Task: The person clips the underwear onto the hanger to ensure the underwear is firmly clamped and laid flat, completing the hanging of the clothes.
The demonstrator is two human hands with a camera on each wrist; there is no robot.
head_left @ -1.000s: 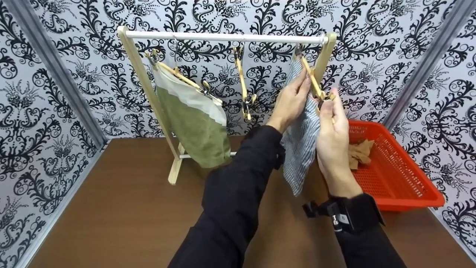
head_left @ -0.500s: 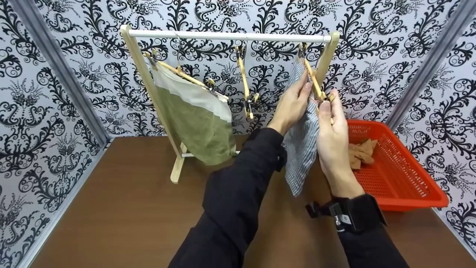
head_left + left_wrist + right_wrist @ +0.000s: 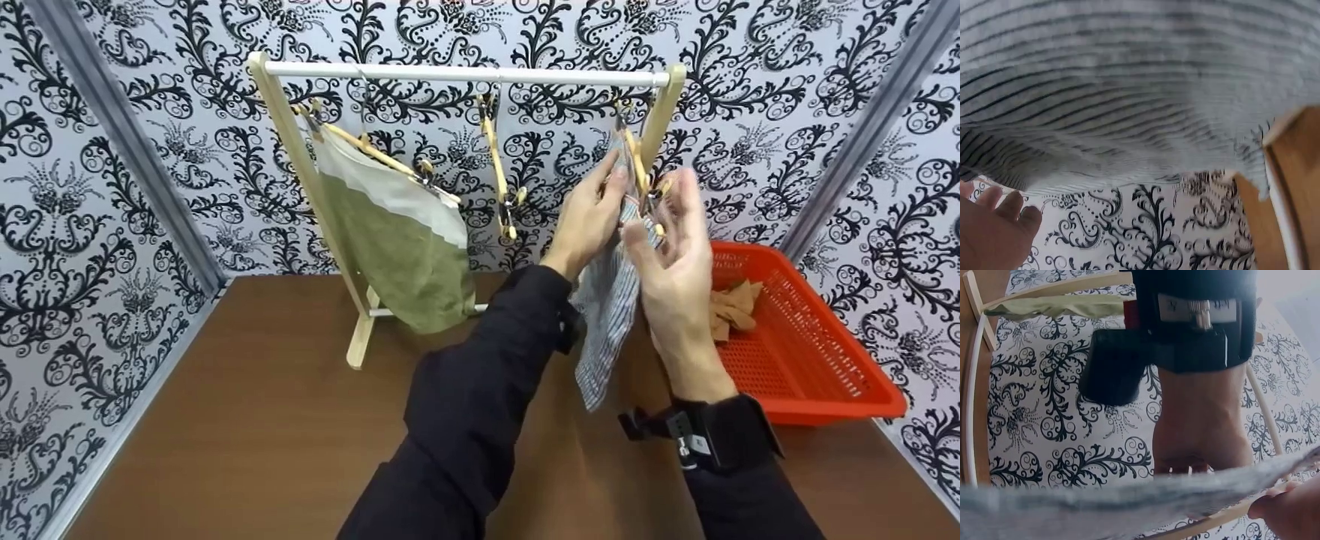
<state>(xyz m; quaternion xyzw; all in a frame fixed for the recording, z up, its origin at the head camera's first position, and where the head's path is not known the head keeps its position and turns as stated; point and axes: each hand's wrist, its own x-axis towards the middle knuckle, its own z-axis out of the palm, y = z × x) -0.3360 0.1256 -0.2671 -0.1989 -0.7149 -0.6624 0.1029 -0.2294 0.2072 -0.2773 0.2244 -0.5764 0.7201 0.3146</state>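
L hand (image 3: 589, 221) pinches the striped cloth (image 3: 609, 315) nr its top edge; cloth hangs at the R-end hanger (image 3: 639, 166), below the rack's bar (image 3: 435, 73). R hand (image 3: 679, 259) is open by the hanger's near clip (image 3: 661, 190), thumb & fingers apart. From here I see a green/white cloth (image 3: 397, 247) hung at L end; red basket (image 3: 825, 409) sits R of rack.

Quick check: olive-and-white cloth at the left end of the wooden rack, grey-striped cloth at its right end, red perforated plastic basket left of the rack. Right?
Not quite: the head view shows the red perforated plastic basket right of the wooden rack. The rest holds: olive-and-white cloth at the left end, grey-striped cloth at the right.
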